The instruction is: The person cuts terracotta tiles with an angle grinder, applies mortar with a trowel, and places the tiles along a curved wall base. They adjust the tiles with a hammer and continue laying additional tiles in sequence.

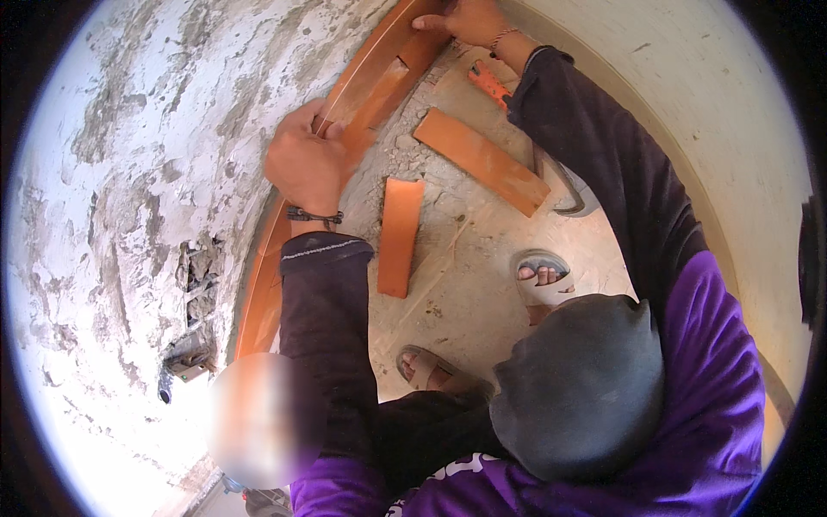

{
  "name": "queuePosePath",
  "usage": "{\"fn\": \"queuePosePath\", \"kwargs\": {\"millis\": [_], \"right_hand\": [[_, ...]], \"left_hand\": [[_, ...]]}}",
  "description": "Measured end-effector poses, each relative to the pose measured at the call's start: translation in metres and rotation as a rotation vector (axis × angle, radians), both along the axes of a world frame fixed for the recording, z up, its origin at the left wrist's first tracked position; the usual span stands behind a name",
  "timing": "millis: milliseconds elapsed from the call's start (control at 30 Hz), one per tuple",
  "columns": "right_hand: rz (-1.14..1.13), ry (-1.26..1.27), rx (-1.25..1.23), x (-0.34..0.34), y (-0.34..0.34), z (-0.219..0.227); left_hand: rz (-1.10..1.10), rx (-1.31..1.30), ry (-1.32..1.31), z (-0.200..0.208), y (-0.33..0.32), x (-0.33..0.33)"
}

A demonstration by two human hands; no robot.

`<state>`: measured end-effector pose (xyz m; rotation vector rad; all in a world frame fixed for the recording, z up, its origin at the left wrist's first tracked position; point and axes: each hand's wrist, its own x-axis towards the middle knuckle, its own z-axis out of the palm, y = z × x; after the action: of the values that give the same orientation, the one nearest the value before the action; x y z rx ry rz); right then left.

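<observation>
Reddish-brown skirting tiles [366, 86] run along the base of the rough wall, with a thin pale line along their upper edge. My left hand [306, 159] is closed over that upper edge, its thumb and fingers bent round a tile. Farther up the same row, my right hand [472, 21] grips the tile's far end, the thumb lying across its face; some of its fingers are hidden. Two loose tile strips lie on the floor, one [401, 237] right of my left forearm and another [482, 164] farther right. Beside my right cuff is an orange-handled tool [489, 84], partly covered by the sleeve.
Patchy, scraped plaster covers the wall [164, 129] on the left, with a broken opening [202, 267] low in it. A smooth pale wall [689, 95] curves along the right. My sandalled feet [543, 274] and bent knee [577, 388] take up the near floor, which is dusty.
</observation>
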<state>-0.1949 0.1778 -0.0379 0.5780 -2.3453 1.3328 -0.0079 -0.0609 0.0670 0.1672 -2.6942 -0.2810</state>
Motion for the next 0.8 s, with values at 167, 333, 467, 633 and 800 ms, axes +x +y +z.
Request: {"fn": "queuePosePath", "kwargs": {"millis": [167, 333, 467, 633, 800], "right_hand": [[0.017, -0.14, 0.001, -0.004, 0.004, 0.003], [0.454, -0.273, -0.284, -0.004, 0.02, 0.015], [0.369, -0.437, 0.047, 0.003, 0.054, 0.028], [0.423, -0.343, -0.045, 0.035, 0.085, 0.054], [0.431, -0.367, -0.042, 0.099, 0.108, 0.07]], "left_hand": [[0.042, 0.278, 0.305, -0.022, 0.019, 0.027], [0.246, 1.237, -0.063, -0.047, 0.077, 0.043], [0.23, 1.887, -0.232, -0.063, 0.096, 0.026], [-0.022, 2.464, -0.089, -0.076, 0.119, 0.015], [0.104, 2.519, -0.019, -0.058, 0.147, 0.04]]}}
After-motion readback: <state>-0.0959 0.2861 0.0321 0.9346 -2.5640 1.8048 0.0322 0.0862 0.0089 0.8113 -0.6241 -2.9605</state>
